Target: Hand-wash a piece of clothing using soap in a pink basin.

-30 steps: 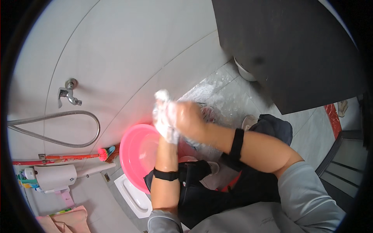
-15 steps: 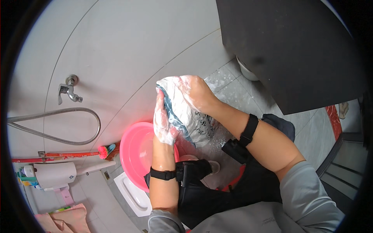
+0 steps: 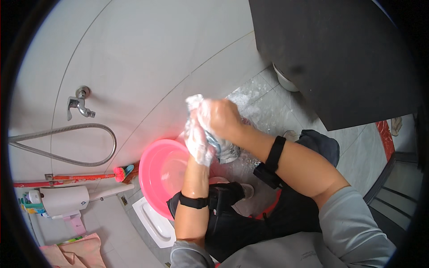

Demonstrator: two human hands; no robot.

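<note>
A soapy white cloth (image 3: 229,152) with a blue-grey edge is bunched between my two hands, with a twisted end poking out above them. My left hand (image 3: 199,142), covered in white foam, is closed around the cloth from the left. Pressed against it from the right, my right hand (image 3: 222,117) is a fist gripping the same cloth, slightly blurred by motion. Part of the cloth hangs below the fists over the wet floor. Just left of my left forearm stands a pink basin (image 3: 149,172).
A tap (image 3: 79,103) and a metal shower hose (image 3: 67,127) are on the left wall. Below the basin lies a white squat toilet (image 3: 154,223). A large dark panel (image 3: 339,58) fills the upper right. Foam and water spot the grey tiles (image 3: 263,105).
Earlier the cloth was spread more widely between my hands. Now it is bunched up, my right fist has moved down and left, and my left hand has shifted right to meet it.
</note>
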